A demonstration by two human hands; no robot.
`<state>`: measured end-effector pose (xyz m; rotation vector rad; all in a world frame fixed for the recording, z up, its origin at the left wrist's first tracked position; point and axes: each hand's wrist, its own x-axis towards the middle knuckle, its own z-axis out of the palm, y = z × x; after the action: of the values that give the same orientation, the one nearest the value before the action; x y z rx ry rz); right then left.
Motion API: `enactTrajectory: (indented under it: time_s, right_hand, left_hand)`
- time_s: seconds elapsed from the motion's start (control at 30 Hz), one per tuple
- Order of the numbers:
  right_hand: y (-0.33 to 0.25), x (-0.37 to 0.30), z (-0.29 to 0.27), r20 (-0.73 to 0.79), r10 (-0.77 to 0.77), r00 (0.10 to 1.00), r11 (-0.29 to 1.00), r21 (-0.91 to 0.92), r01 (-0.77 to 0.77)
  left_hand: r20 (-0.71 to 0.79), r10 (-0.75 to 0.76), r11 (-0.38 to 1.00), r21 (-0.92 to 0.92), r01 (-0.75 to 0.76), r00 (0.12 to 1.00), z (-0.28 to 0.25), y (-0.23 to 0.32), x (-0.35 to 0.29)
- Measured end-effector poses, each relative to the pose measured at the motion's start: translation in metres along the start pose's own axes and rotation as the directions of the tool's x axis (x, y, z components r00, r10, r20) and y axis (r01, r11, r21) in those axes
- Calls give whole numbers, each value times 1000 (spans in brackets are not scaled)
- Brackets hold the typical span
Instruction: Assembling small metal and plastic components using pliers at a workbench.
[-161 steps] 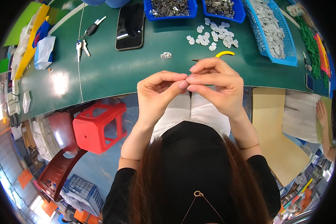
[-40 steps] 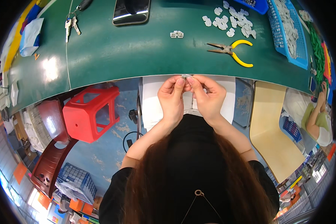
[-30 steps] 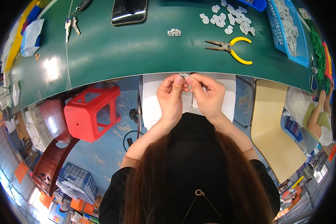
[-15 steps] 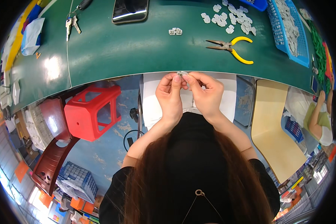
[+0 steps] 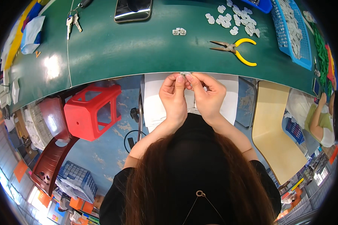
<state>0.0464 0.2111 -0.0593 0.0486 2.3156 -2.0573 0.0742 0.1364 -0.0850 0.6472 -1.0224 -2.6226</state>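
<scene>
At the near edge of the green table, my left hand (image 5: 174, 93) and my right hand (image 5: 209, 93) pinch one small whitish plastic part (image 5: 184, 74) between thumbs and forefingers. Most of the part is hidden by my fingertips. A similar small white part with metal bits (image 5: 179, 31) lies by itself on the table beyond my hands. To its right rest needle-nose pliers (image 5: 231, 47) with yellow handles, their jaws slightly apart and pointing left. Farther back is a loose heap of small white plastic parts (image 5: 248, 23).
A light blue basket (image 5: 308, 48) of white parts stands at the right, near a dark blue tray (image 5: 266, 6). A phone (image 5: 133, 16) and keys (image 5: 70, 23) lie at the back left. Below are a red stool (image 5: 82, 122) and a pale wooden chair (image 5: 271, 123). Another person's arm (image 5: 317, 118) shows far right.
Both hands keep their pinch on the small part, with the left fingers turned slightly toward the right hand. The view has shifted slightly; the things on the table lie as before.
</scene>
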Motion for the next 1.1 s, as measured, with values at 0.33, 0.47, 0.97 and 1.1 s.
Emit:
enactTrajectory:
  time_s: [0.33,0.47,0.97,1.1]
  right_hand:
    - [1,0,4,-63,-101,993,992,-83,96]
    - [1,0,5,-70,-109,992,991,-87,102]
    - [-23,5,-31,133,-286,949,955,-44,294]
    - [-45,9,-36,131,-129,983,986,124,112]
  left_hand:
    - [-33,54,998,-19,-55,998,3,-6,1]
    - [-43,64,998,-21,-65,997,3,-7,1]
    - [272,215,972,37,-233,938,10,23,3]
    - [402,187,958,128,-257,896,22,36,9]
